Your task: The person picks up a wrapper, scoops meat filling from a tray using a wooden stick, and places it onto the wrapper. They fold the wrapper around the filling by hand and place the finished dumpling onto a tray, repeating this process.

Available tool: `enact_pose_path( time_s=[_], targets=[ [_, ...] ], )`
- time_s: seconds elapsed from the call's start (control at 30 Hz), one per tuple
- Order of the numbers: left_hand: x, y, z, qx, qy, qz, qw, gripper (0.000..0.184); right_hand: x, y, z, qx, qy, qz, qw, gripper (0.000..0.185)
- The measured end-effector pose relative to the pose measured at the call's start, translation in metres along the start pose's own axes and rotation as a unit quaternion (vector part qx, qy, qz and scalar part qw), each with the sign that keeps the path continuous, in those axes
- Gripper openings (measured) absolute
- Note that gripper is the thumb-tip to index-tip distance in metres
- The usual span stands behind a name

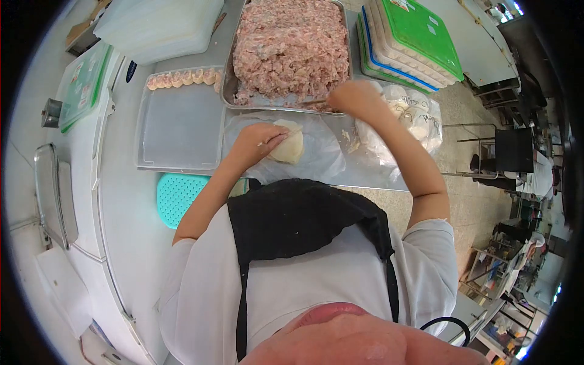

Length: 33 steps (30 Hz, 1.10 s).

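My left hand [263,141] is closed on a thin, pale dough wrapper [288,145], above a clear plastic sheet [325,149]. At the right front corner of a metal tray [227,91] heaped with pink minced meat [292,52], my right hand [355,98] grips a thin stick-like tool [315,102]; its tip is at the meat's edge. A plastic bag [420,121] with pale dough pieces lies just right of my right hand. Left of the sheet, a shallow clear tray [180,131] holds a row of shaped dumplings [182,79] along its far edge.
Stacked containers with green lids [420,36] stand at the back right. A large translucent tub [158,30] is at the back left. Below the counter's front edge shows a turquoise perforated stool top [179,196]. Chairs and people are farther off at right.
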<state>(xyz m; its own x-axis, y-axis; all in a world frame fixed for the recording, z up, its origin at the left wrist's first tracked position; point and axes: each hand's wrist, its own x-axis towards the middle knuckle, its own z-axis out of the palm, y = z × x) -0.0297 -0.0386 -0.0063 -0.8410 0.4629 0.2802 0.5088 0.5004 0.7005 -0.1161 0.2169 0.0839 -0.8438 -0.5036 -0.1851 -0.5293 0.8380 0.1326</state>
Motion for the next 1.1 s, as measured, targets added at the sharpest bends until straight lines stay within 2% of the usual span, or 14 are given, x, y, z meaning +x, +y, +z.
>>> enact_pose_path(
  time_s=[0.1,0.23,0.3,0.33,0.4,0.47,0.6,0.67,0.7,0.77,0.8,0.97,1.03,1.1],
  targets=[
    [0.005,0.005,-0.009,-0.016,0.059,0.032,0.998,0.018,0.002,0.027,0.004,-0.037,0.031,0.026,0.999,0.016],
    [0.011,0.005,-0.008,-0.042,0.128,0.065,0.989,0.017,-0.013,-0.033,0.034,-0.016,0.074,-0.046,0.996,0.017],
    [0.008,0.005,-0.011,-0.227,0.126,-0.094,0.961,0.015,-0.006,-0.016,0.021,0.000,0.030,-0.020,0.999,0.017],
    [0.008,0.000,-0.013,-0.229,0.127,-0.095,0.961,0.015,-0.007,-0.010,0.010,0.020,-0.013,0.006,1.000,0.017],
    [0.008,-0.015,-0.024,-0.377,0.172,-0.105,0.904,0.010,-0.014,0.005,-0.003,0.002,-0.018,0.034,0.999,0.018],
    [0.007,-0.012,-0.044,-0.320,0.228,-0.086,0.915,0.011,-0.019,0.011,0.017,-0.058,0.016,0.032,0.998,0.019],
    [-0.001,-0.019,-0.084,-0.296,0.270,-0.133,0.906,0.021,0.001,-0.037,0.045,0.011,0.078,-0.026,0.997,0.019],
    [-0.014,-0.043,-0.093,-0.436,0.301,-0.164,0.832,0.029,0.017,-0.054,0.039,0.026,0.065,-0.039,0.997,0.020],
    [-0.018,-0.045,-0.096,-0.432,0.308,-0.166,0.831,0.029,0.023,-0.060,0.037,0.043,0.051,-0.041,0.997,0.022],
    [-0.023,-0.047,-0.103,-0.525,0.406,-0.188,0.724,0.032,0.034,-0.067,0.035,0.061,0.055,-0.067,0.994,0.021],
    [-0.027,-0.047,-0.106,-0.522,0.412,-0.186,0.723,0.032,0.039,-0.068,0.033,0.078,0.057,-0.087,0.992,0.021],
    [-0.050,-0.051,-0.109,-0.571,0.464,-0.242,0.633,0.035,0.070,-0.062,0.016,0.150,0.087,-0.079,0.982,0.026],
    [-0.054,-0.048,-0.110,-0.546,0.468,-0.248,0.649,0.035,0.082,-0.074,0.019,0.149,0.092,-0.074,0.982,0.030],
    [-0.055,-0.045,-0.108,-0.520,0.468,-0.255,0.667,0.035,0.093,-0.093,0.033,0.063,0.041,-0.151,0.986,0.037]
  ],
)
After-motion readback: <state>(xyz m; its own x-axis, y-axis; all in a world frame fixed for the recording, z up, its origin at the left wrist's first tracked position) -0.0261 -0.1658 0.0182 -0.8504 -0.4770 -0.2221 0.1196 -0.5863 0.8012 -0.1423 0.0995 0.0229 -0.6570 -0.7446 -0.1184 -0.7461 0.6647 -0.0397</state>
